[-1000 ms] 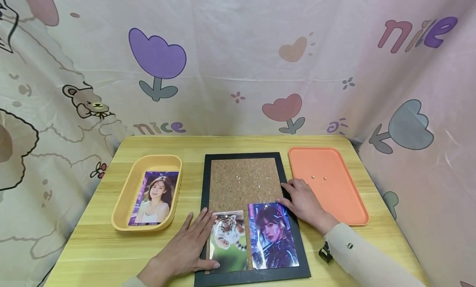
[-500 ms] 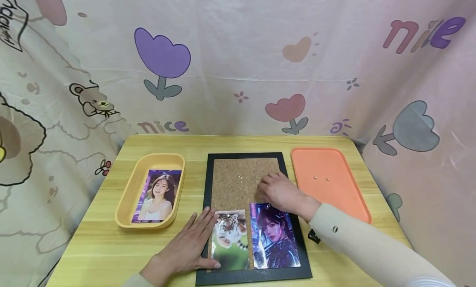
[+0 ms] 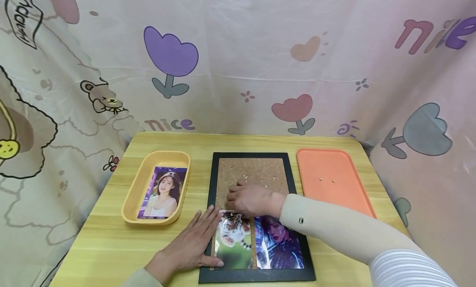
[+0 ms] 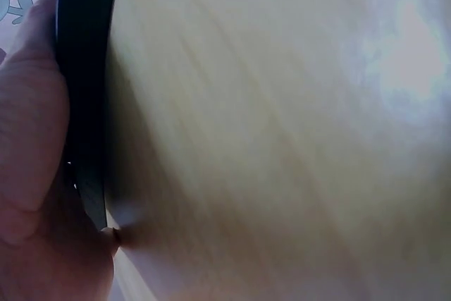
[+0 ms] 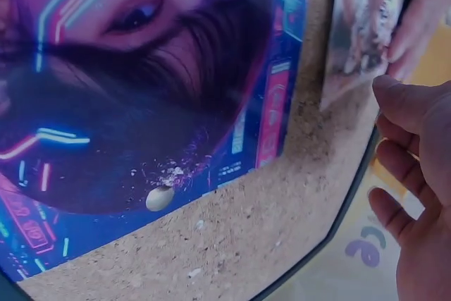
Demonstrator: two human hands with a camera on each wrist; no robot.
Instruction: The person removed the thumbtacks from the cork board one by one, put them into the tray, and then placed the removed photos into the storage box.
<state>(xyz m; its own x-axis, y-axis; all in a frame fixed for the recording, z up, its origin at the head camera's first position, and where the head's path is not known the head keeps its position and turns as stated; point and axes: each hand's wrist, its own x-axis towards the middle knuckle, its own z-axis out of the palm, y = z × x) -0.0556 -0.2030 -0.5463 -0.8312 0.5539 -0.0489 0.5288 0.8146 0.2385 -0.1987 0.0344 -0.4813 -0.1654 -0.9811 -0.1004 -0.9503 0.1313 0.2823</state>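
Could skew glossy green rectangular tiger photo point(image 3: 234, 240) by bumping it.
Bends right hand point(image 3: 250, 198) loosely, seemingly empty; spreads left hand point(image 3: 189, 243).

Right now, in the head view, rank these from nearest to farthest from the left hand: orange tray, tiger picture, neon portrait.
1. Tiger picture, partly under the left hand.
2. Neon portrait, right of the tiger picture.
3. Orange tray, farthest right.

Left hand point(image 3: 189, 242) outstretched, thumb point(image 3: 212, 261) splayed; right hand point(image 3: 251, 198) farther forward, fingers point(image 5: 403, 163) loosely bent, sleeved forearm point(image 3: 334, 221) aslant.
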